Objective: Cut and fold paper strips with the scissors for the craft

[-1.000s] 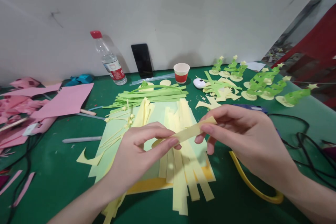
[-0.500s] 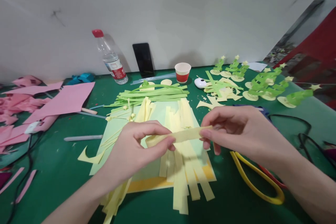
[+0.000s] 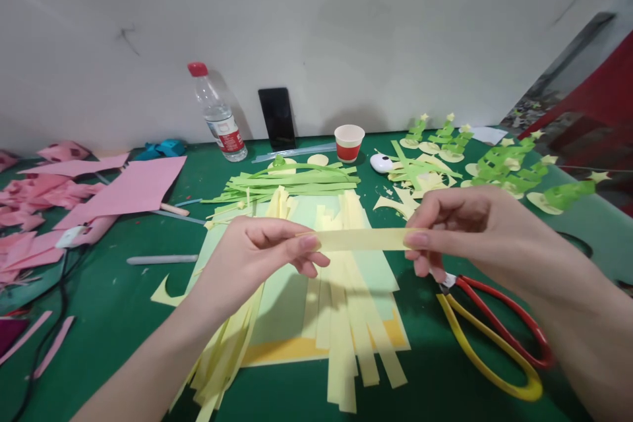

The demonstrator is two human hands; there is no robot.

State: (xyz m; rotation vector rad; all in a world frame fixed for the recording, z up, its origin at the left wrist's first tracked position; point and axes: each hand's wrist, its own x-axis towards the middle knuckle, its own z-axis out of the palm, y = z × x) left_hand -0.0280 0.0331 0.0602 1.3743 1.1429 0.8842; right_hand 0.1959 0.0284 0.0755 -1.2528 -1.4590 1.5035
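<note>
A pale yellow paper strip [image 3: 363, 239] is stretched level between my two hands. My left hand [image 3: 270, 247] pinches its left end between thumb and fingers. At the other end, my right hand [image 3: 452, 231] pinches it the same way. Below the strip, more yellow paper strips [image 3: 341, 356] fan out over pale green paper sheets [image 3: 279, 316]. Another bundle of yellow strips [image 3: 222, 362] lies beneath my left forearm. Scissors [image 3: 494, 336] with one red and one yellow handle rest under my right hand, their blades hidden.
Green strips [image 3: 297, 181] lie behind the sheets. A water bottle [image 3: 222, 122], a phone [image 3: 277, 119] and a paper cup [image 3: 349, 143] stand along the wall. Small green spiral paper pieces with stars [image 3: 514, 165] stand at right. Pink paper [image 3: 133, 188] and a pen [image 3: 162, 260] are at left.
My hands have moved apart, and the strip, curled at its left end before, is now pulled straight. More of the scissors shows below my right hand. The view has shifted slightly.
</note>
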